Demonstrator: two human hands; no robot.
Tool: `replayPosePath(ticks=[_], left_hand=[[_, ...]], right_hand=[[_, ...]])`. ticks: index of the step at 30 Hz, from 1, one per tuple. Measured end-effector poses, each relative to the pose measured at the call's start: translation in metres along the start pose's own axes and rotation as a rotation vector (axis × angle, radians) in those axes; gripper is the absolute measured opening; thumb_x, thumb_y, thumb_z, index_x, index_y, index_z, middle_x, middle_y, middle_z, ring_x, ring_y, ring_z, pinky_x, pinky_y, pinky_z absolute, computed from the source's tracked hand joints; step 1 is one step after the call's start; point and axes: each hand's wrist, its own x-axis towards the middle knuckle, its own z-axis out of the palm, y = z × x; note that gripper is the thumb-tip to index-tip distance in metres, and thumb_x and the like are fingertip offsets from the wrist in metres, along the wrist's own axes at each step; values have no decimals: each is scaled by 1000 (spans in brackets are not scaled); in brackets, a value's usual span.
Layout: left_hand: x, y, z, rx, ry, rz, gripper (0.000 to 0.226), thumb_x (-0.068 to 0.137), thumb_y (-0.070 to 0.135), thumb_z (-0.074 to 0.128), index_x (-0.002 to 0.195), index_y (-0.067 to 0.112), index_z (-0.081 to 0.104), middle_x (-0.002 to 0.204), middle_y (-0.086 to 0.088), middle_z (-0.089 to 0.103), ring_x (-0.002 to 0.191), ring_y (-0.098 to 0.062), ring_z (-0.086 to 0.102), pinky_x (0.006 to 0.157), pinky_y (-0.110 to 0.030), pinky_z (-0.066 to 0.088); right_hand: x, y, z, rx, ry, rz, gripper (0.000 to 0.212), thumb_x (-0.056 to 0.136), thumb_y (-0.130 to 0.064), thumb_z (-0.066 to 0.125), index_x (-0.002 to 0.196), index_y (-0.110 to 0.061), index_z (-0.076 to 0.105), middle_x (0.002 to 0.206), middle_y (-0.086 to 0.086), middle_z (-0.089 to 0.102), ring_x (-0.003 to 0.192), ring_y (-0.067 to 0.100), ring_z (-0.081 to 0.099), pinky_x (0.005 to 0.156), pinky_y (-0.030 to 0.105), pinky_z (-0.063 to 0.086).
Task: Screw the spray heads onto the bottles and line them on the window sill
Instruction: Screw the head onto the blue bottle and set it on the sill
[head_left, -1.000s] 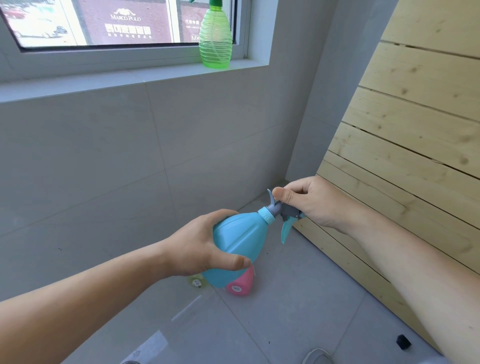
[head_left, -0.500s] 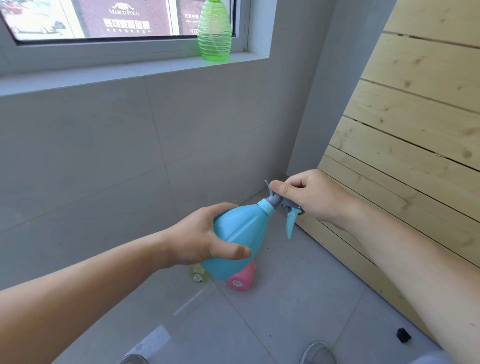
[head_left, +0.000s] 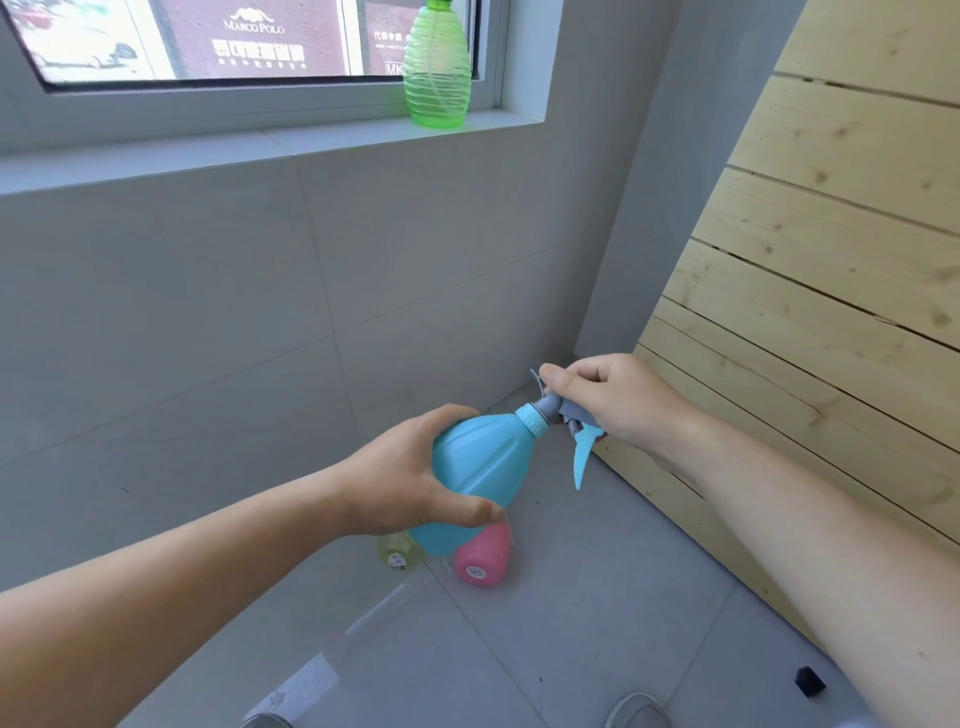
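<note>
One green bottle (head_left: 436, 67) stands on the window sill (head_left: 260, 150). The left hand (head_left: 415, 478) grips the blue bottle (head_left: 478, 467); right hand (head_left: 618, 400) fingers pinch its spray head (head_left: 571, 421), seemingly mid-screwing. Pink bottle (head_left: 480, 556) and yellow bottle (head_left: 397, 553) remain on the floor (head_left: 571, 597).

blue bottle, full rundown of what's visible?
The blue bottle is opaque, smooth light-blue plastic, pear-shaped, with a paler ribbed collar at its neck. It is held in the air, tilted with the neck up and to the right. The left hand wraps its body; the right hand grips the grey spray head seated on the neck, blue trigger hanging down. Contents cannot be seen.
</note>
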Motion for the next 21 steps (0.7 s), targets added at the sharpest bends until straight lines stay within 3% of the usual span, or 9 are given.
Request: replayPosePath(ticks=[3,5,6,8,10,12,14,16,21], left_hand=[[-2,0,-1,-38,44,-26,78,64,47,94,130,42,53,114,13,67,99,-8,71,80,-32,65],[-1,2,-3,-116,123,-55,80,65,49,94,132,40,50,115,11,67,99,-10,72,78,-32,65],[0,3,-4,-176,166,-69,81,65,51,94,132,40,49,115,10,68,99,-11,73,79,-34,65],[2,7,-5,-293,233,-74,84,62,56,92,132,40,48,117,9,69,100,-14,74,82,-41,66],[4,14,-4,-373,274,-60,83,67,57,89,135,38,46,119,8,69,100,-15,75,84,-42,66],[4,21,0,-458,269,-35,68,81,50,81,137,35,45,119,7,70,96,-14,76,79,-36,67],[2,28,4,-536,227,-28,49,94,49,67,137,37,45,119,7,71,99,-12,75,72,-27,64],[1,27,4,-602,189,-30,39,99,50,58,137,42,47,123,7,72,106,-13,73,74,-26,62],[8,21,-18,-788,209,10,46,86,46,72,129,35,60,126,2,74,113,-19,74,99,-47,59]], right_hand=[[-2,1,-2,-19,260,-30,34,85,-52,64,84,-18,68,80,2,71,72,16,61,67,29,47],[-7,-7,-4,-153,495,-141,28,88,-46,62,79,-19,63,78,-2,66,71,14,59,64,29,44],[-12,-13,-1,-184,498,-188,28,90,-43,60,76,-18,62,73,-2,65,67,13,56,62,30,44],[-19,-20,12,-170,336,-191,32,90,-48,55,77,-20,64,71,-1,68,64,13,58,63,31,49],[-23,-24,26,-109,159,-136,37,82,-61,51,93,-30,69,81,-9,72,76,11,68,77,39,57],[-23,-25,33,-19,72,-118,36,82,-64,50,105,-43,66,92,-9,75,87,13,72,85,45,58],[-22,-31,32,83,50,-150,19,91,-53,52,101,-47,67,93,-3,77,87,20,73,83,46,59],[-23,-34,30,169,-4,-155,20,97,-41,53,110,-40,69,95,-3,79,91,19,74,84,45,60],[-17,-39,28,363,-165,-136,31,103,-26,49,129,-33,63,116,-6,76,110,15,70,93,39,57]])
